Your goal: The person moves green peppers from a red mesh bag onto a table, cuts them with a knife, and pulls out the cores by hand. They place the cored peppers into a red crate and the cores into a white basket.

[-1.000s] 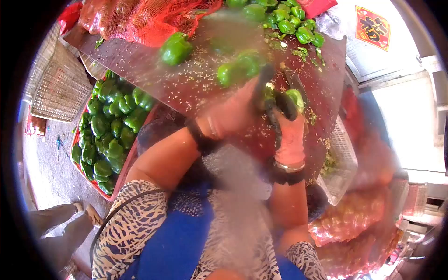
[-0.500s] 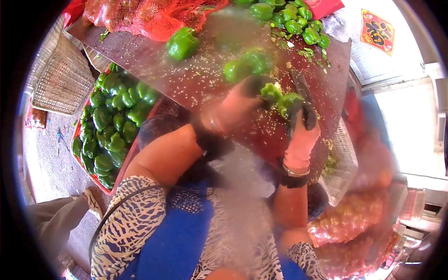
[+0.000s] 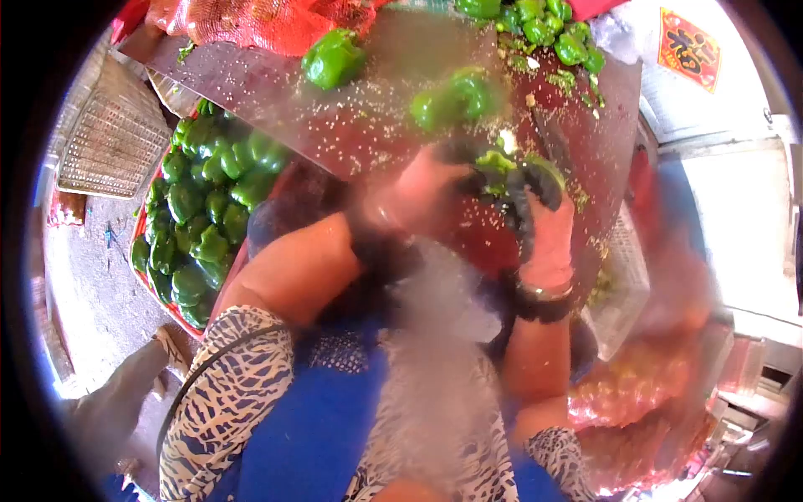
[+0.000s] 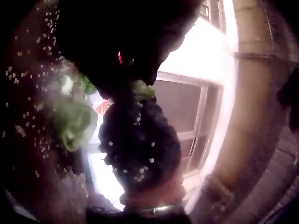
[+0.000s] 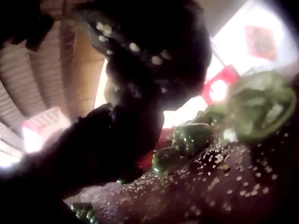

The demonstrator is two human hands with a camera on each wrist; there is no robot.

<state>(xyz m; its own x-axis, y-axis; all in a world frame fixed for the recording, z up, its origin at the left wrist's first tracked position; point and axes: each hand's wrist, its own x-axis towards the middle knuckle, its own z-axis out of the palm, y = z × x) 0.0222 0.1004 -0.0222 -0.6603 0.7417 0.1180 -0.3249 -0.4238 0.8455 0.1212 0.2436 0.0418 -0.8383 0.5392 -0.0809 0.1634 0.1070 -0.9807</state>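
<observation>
Both hands wear pink gloves with dark, seed-flecked fingers, and they meet close over the dark red tabletop (image 3: 381, 138). My left hand (image 3: 427, 180) curls its dark fingers at a torn piece of green bell pepper (image 3: 497, 161), largely hidden by the gloves. From the other side my right hand (image 3: 548, 226) pinches the same piece; a bit of its green shows between the hands in the left wrist view. An opened pepper half (image 5: 261, 105), hollow side showing, is beside the hands. A whitish seed core (image 3: 507, 140) lies just past the fingers.
Whole peppers (image 3: 335, 58) and a heap (image 3: 548, 25) stand at the back, beside a red mesh sack (image 3: 251, 25). A long knife-like blade (image 3: 552, 138) lies right of the hands. Left is a crate of peppers (image 3: 196, 209); right, a white basket (image 3: 623, 293). Someone's leg (image 3: 117, 393) shows lower left.
The hands came together, parted slightly with the opened pepper showing between them, and now close in again. The right hand has shifted to the right; the view has tilted a little.
</observation>
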